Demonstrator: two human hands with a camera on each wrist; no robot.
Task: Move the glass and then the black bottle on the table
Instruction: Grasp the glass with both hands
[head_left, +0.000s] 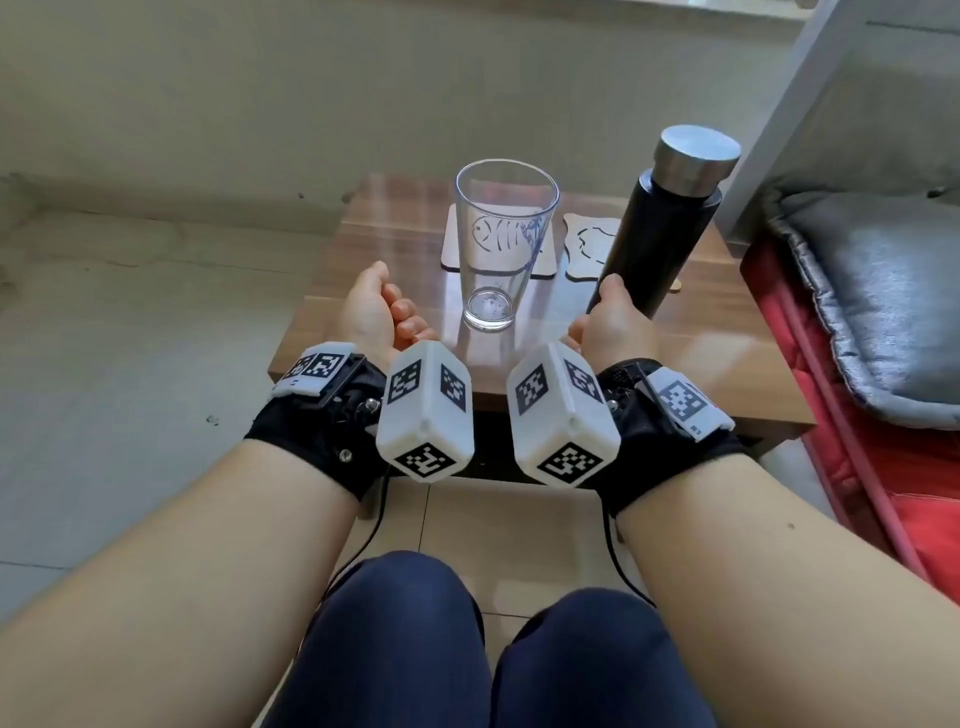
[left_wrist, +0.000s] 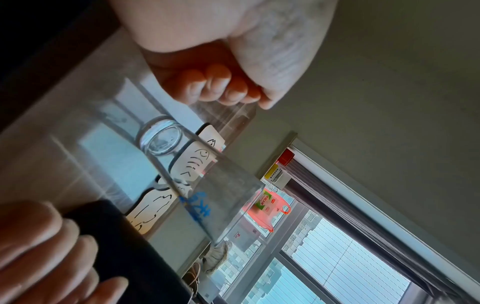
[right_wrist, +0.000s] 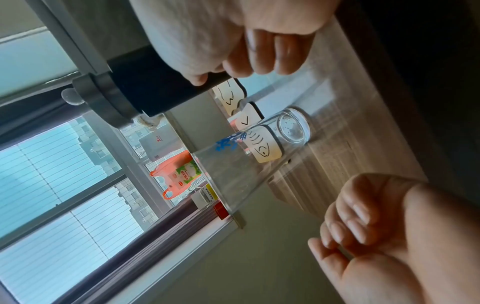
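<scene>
An empty clear glass (head_left: 498, 249) with blue print stands upright on the wooden table (head_left: 701, 364), just in front of a fish coaster (head_left: 451, 249). My left hand (head_left: 395, 299) rests on the table left of the glass, apart from it, with loosely curled fingers (left_wrist: 221, 88) holding nothing. My right hand (head_left: 610, 299) grips the lower part of the black bottle (head_left: 660, 234), which has a steel cap (head_left: 696, 150) and leans to the right. In the right wrist view the fingers (right_wrist: 259, 55) wrap the bottle (right_wrist: 150, 88). Whether its base touches the table is hidden.
A second, irregular coaster (head_left: 587, 244) lies behind the bottle. A bed with a grey cushion (head_left: 872, 291) and red cover stands right of the table. Tiled floor lies to the left. My knees are below the table's near edge.
</scene>
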